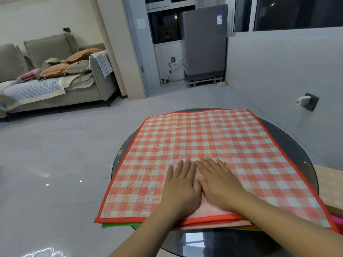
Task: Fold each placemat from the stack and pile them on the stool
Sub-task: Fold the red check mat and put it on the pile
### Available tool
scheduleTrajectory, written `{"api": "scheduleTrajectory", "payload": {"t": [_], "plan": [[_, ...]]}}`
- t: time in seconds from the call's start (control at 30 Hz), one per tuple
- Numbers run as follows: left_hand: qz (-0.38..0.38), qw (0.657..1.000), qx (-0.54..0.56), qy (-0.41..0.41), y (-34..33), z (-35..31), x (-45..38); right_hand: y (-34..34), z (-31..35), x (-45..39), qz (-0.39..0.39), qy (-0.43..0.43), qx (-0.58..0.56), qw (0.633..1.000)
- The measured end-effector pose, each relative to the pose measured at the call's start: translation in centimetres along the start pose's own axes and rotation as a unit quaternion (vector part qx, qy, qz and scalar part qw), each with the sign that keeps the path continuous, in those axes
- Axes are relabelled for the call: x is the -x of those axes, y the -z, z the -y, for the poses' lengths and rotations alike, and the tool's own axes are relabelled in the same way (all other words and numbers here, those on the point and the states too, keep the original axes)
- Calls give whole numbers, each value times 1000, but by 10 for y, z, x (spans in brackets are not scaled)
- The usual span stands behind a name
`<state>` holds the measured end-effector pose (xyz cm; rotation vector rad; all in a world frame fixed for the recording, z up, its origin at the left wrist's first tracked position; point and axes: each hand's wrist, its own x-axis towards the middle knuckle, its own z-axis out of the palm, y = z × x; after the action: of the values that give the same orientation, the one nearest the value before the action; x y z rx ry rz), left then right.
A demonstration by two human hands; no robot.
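Table (289,134): round, dark glass top, centre to lower right of the frame; carries the stack.

Stack of placemats (115,224): lies flat on the table; a green edge shows at the lower left under the top sheet, a pink edge at the far right.

Top placemat (204,138): orange-and-white check, orange border, spread open over the stack and covering most of the table.

Folded placemat (209,212): pale, same orange trim, lying on the near edge of the top placemat, directly beneath both hands.

Left hand (181,186): grip wide, fingers straight and together, palm pressing flat on the folded placemat.

Right hand (217,180): grip wide, fingers straight, palm flat on the same piece, touching the left hand.

Sofa (96,75): upper left, heaped with bedding.

Washing machine (204,43): top centre, on a stand.
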<state>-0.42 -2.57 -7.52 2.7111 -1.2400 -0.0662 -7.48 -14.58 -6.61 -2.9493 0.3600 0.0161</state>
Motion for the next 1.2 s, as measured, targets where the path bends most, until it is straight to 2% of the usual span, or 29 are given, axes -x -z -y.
{"api": "scheduleTrajectory", "payload": {"t": [0.1, 0.33, 0.57, 0.67, 0.77, 0.87, 0.97, 1.03, 1.2], "plan": [[4, 1000, -13, 10, 0, 8, 1, -1, -5, 0, 4, -23, -2, 1000], [34, 995, 3, 96, 3, 35, 11, -1, -15, 7, 10, -98, -16, 995], [30, 987, 1, 158, 3, 41, 15, -1, -26, 12, -5, -142, -23, 990], [-4, 983, 51, 177, 2, 41, 11, 0, -30, 9, -43, -154, -49, 986], [-73, 972, 95, 203, 7, 42, 3, 10, -33, -2, -78, -171, -89, 978], [-115, 945, 180, 249, 18, 43, -10, 24, -37, -12, -57, -187, -126, 973], [-107, 895, 313, 299, 29, 42, -17, 34, -43, -15, -26, -186, -172, 967], [-85, 871, 381, 298, 38, 40, -19, 42, -46, -11, -10, -174, -245, 954], [-48, 880, 425, 207, 68, 33, -20, 69, -62, 9, -24, -175, -352, 919]]}}
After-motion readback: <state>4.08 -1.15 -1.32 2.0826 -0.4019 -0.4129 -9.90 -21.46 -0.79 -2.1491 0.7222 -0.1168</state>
